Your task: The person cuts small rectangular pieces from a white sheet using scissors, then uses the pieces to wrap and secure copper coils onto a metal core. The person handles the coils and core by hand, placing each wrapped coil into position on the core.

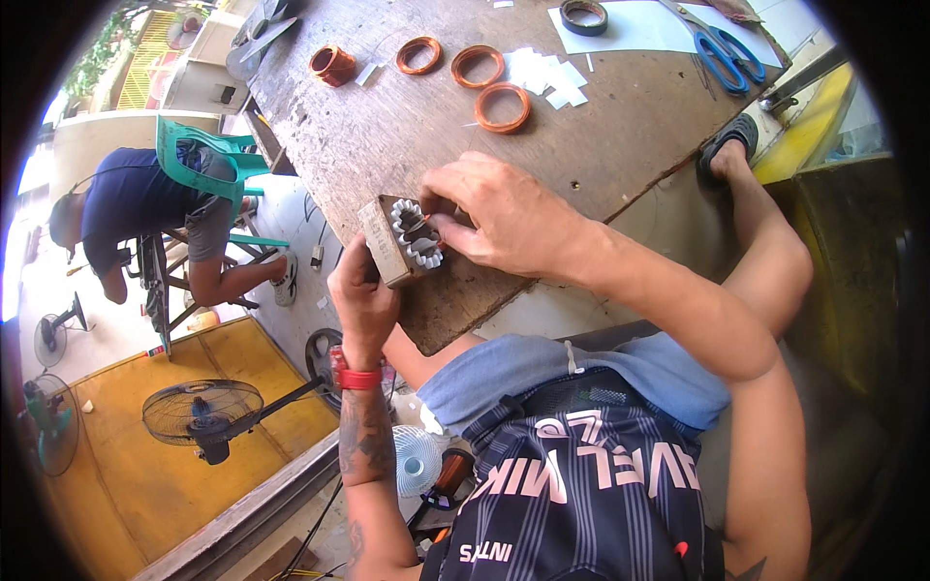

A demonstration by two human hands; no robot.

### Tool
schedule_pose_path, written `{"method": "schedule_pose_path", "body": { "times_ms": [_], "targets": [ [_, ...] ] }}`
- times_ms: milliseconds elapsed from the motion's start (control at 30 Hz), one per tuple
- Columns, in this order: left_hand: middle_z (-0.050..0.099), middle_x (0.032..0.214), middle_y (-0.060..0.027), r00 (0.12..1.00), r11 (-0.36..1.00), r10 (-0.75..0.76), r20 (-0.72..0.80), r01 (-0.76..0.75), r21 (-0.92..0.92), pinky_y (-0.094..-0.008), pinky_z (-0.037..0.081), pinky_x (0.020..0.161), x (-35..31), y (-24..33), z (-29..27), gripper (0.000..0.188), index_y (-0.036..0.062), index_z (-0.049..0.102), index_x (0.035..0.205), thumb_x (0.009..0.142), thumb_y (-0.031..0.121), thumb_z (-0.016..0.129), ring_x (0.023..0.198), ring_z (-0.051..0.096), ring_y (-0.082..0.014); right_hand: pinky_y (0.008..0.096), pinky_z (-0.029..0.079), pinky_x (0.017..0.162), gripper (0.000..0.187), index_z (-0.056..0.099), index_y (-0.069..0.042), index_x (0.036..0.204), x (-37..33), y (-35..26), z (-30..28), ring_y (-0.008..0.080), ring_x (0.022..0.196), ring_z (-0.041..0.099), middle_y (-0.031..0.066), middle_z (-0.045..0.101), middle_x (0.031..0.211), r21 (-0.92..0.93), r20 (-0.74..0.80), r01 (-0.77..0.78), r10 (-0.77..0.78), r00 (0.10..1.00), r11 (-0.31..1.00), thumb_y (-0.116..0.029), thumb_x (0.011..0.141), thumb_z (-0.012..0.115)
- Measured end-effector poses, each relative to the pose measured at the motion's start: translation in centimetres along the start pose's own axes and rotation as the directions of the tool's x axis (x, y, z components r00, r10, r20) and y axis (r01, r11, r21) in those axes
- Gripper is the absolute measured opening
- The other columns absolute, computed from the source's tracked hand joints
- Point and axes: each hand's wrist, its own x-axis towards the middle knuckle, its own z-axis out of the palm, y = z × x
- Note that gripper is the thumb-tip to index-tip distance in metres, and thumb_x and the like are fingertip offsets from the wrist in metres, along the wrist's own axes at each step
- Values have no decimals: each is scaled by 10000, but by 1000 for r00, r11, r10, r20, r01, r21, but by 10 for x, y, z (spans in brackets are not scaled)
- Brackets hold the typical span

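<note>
At the near corner of the bench (358, 145), the left hand (366, 298) grips the stator (389, 242) while the right hand (492, 211) reaches its slots, hold unclear, probably fitting one, which next calls for steadiness.

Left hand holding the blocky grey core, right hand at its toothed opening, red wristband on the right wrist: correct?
Wrong wrist: the head view shows the red wristband on the left. The left hand holds the core, right hand at its opening.
</note>
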Motion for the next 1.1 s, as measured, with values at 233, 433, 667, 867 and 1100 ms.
{"method": "schedule_pose_path", "body": {
  "times_ms": [233,433,667,867,1100],
  "targets": [
    [720,1242,-69,976,930,-170,137,205,-305,-276,526,983,11,0,-7,311,-81,689,1270,963,-34,694,1103,674,-121,484,534,947,175,674,23,986,4,-1,4,403,1000,682,222,722,976,33,-23,-32,32,999,999,-106,875,712],
    [723,1279,-127,995,996,-74,-62,70,-59,-329,520,1032,1,11,0,318,-37,714,1221,903,-48,724,1180,685,-214,471,542,946,245,710,19,1080,-6,-6,-2,362,1022,672,195,712,1025,-72,11,14,-13,1000,997,-137,892,732],
    [660,1412,-217,992,892,63,113,-106,438,-529,330,1238,-40,25,-5,294,-7,721,1229,985,142,652,1501,456,-423,436,490,1075,439,692,8,1301,-43,-16,3,293,1182,611,132,686,1177,-508,64,217,-215,975,834,-268,960,697],
    [506,1574,-246,958,959,280,65,-276,-69,-508,343,1246,3,27,-13,828,54,520,1474,798,319,918,1507,446,-411,477,446,1112,662,615,3,1427,-47,-21,-2,321,1251,562,158,632,1303,-519,72,180,-168,983,836,-449,953,714],
    [691,1092,-157,960,922,-281,-12,266,-281,-306,568,856,25,58,7,761,-37,483,1418,904,356,881,982,689,-190,432,488,992,740,626,9,1243,-25,-34,16,303,1130,562,153,616,1156,-463,-46,24,-51,998,886,-607,859,773]
  ]
}}
